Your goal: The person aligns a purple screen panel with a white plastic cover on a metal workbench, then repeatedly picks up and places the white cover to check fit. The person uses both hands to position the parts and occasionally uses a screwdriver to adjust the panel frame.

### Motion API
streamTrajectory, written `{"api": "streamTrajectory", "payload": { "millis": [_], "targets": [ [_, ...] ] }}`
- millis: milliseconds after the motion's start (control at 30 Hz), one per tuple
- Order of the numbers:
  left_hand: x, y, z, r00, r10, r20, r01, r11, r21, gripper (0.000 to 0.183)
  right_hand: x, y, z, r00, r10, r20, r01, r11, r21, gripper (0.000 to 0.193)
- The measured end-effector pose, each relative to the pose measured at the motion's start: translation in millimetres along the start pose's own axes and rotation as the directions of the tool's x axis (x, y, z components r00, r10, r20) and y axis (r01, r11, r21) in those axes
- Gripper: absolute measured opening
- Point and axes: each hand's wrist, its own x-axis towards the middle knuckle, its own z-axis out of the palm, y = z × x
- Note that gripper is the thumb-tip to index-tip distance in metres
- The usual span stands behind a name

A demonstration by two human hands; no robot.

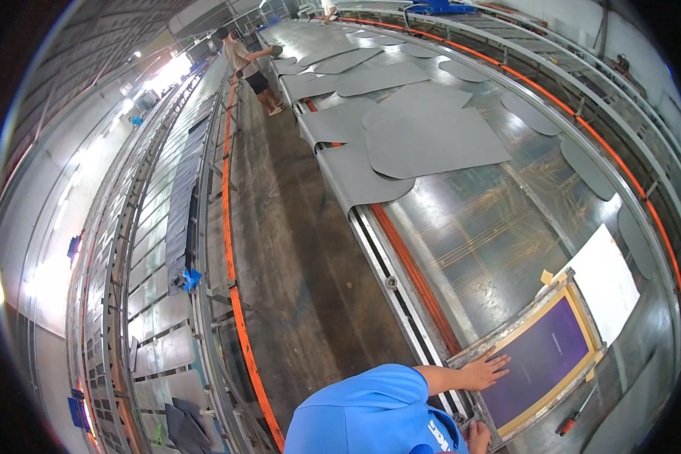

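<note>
A screen-printing frame (pixel 548 356) with a purple mesh and a yellow border lies on the long metal table at the lower right. My left hand (pixel 484 371) rests flat on its left rim, fingers spread, the tips reaching onto the mesh. Close to the frame's near left corner, my right hand (pixel 477 437) is curled beside a small metal fitting (pixel 461 418); what the fingers hold is partly hidden. A white sheet (pixel 601 284) lies beyond the frame. To its right is a tool with a red and black handle (pixel 567 426).
Grey cut sheets (pixel 435 132) cover the table farther along, some hanging over the edge. A metal rail (pixel 391 284) runs along the table's near side. Across the aisle (pixel 303 250) stands another long table (pixel 163 352). Another person (pixel 251 68) stands in the aisle far off.
</note>
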Motion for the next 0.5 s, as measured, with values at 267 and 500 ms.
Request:
{"api": "streamTrajectory", "payload": {
  "millis": [267, 500],
  "targets": [
    [2, 1, -3, 1.0, -0.009, 0.015, 0.009, 1.0, 0.016, 0.054, 7, -11, -14, 0.989, 0.082, 0.123, -0.067, 0.99, -0.128, 0.046],
    [4, -1, -1, 0.999, 0.039, -0.027, -0.038, 0.998, 0.052, 0.057, 3, -18, -15, 0.977, 0.062, 0.202, -0.042, 0.994, -0.105, 0.049]
  ]
}}
